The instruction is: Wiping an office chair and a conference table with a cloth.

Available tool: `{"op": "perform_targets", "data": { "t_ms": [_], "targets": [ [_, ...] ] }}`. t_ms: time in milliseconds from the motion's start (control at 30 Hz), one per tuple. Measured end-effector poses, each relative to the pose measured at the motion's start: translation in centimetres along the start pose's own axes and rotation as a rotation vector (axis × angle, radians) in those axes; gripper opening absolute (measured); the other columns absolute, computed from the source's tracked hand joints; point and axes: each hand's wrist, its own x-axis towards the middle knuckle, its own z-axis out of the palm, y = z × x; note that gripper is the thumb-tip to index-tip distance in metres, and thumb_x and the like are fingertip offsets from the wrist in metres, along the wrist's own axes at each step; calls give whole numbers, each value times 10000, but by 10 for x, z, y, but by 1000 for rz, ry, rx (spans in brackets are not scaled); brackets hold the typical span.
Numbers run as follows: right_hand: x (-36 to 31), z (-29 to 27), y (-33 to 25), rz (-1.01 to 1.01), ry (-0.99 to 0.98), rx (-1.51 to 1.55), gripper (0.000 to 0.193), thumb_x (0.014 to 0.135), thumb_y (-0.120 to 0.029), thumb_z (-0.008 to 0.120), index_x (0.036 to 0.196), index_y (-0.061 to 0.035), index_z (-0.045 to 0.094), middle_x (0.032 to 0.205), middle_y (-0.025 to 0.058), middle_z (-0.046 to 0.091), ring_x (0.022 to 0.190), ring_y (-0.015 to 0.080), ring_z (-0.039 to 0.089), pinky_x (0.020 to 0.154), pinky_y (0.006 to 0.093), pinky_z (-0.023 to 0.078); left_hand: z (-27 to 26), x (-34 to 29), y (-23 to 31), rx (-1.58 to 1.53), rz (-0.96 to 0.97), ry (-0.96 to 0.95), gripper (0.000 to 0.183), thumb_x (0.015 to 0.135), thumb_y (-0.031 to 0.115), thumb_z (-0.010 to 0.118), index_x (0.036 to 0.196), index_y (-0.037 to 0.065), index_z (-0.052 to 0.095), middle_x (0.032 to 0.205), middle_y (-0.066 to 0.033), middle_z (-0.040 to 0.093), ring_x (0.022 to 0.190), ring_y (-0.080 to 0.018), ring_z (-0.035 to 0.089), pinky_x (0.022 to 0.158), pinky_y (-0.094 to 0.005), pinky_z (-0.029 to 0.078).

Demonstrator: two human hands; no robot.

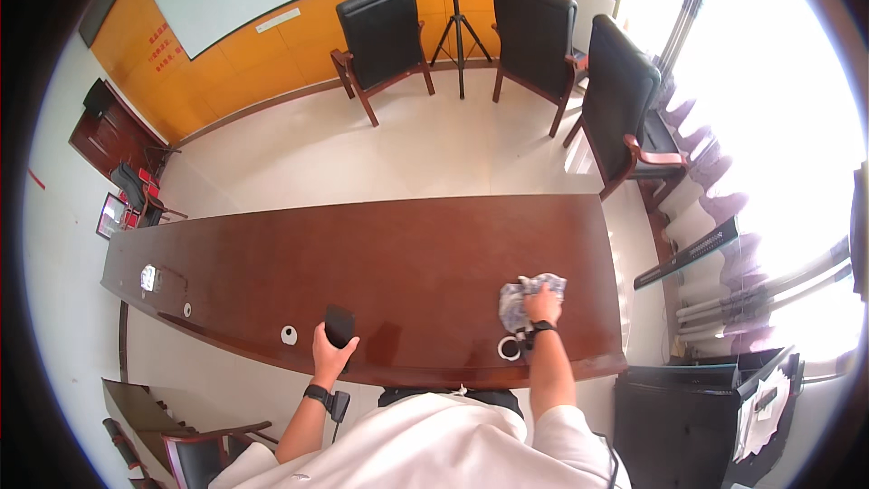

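My left hand (pixel 331 355) is wrapped round a dark, flat rectangular object (pixel 339 326) that looks like a phone, held at the near edge of the long brown wooden table (pixel 398 258). Farther right, my right hand (pixel 543 305) presses on a crumpled white-and-blue patterned cloth (pixel 514 310) lying on the tabletop. Its fingers are partly bunched into the fabric. Just below the cloth is a round white-rimmed ring with a dark middle (pixel 509 349), close to my right wrist.
A white round fitting (pixel 289 335) sits left of my left hand, and a small white packet (pixel 148 278) lies at the table's far left. Black chairs (pixel 380 36) stand beyond the table with a tripod (pixel 460 27). A black cabinet (pixel 674 421) is at the lower right.
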Motion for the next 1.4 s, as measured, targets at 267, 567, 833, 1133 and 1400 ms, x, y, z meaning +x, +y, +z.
{"op": "perform_targets", "data": {
  "t_ms": [267,567,833,1133,1400],
  "targets": [
    [0,-59,173,310,106,-8,611,841,-464,721,1249,-48,536,1126,260,662,1051,445,666,873,538,549,56,-3,57,43,68,-165,825,697,352,889,1302,-11,463,1266,-230,557,1161,-405,570,971,-483,487],
    [-41,-24,89,-66,-218,-191,581,825,-451,724,1245,-83,565,1094,235,698,1035,398,696,883,498,568,74,-7,33,115,-5,-203,802,703,394,878,1276,-1,479,1237,-228,585,1130,-415,595,944,-494,507],
    [-45,29,-74,-388,-359,-250,560,842,-428,706,1254,-70,582,1064,224,728,1033,380,704,902,470,559,73,11,6,111,-88,-215,818,701,449,872,1270,-4,498,1253,-219,581,1164,-391,587,960,-463,506],
    [-95,64,-138,-414,-431,-225,595,852,-415,705,1309,-79,527,1213,272,646,1135,446,642,945,513,540,91,32,-45,119,-193,-156,862,682,497,865,1265,0,469,1229,-230,576,1114,-415,608,910,-493,535],
    [-111,60,-140,-398,-524,-317,588,836,-436,725,1276,-96,532,1219,243,644,1121,416,659,929,509,545,103,48,-56,248,-176,-145,815,657,439,887,1226,20,480,1145,-193,543,1023,-398,626,829,-506,542]
  ]
}}
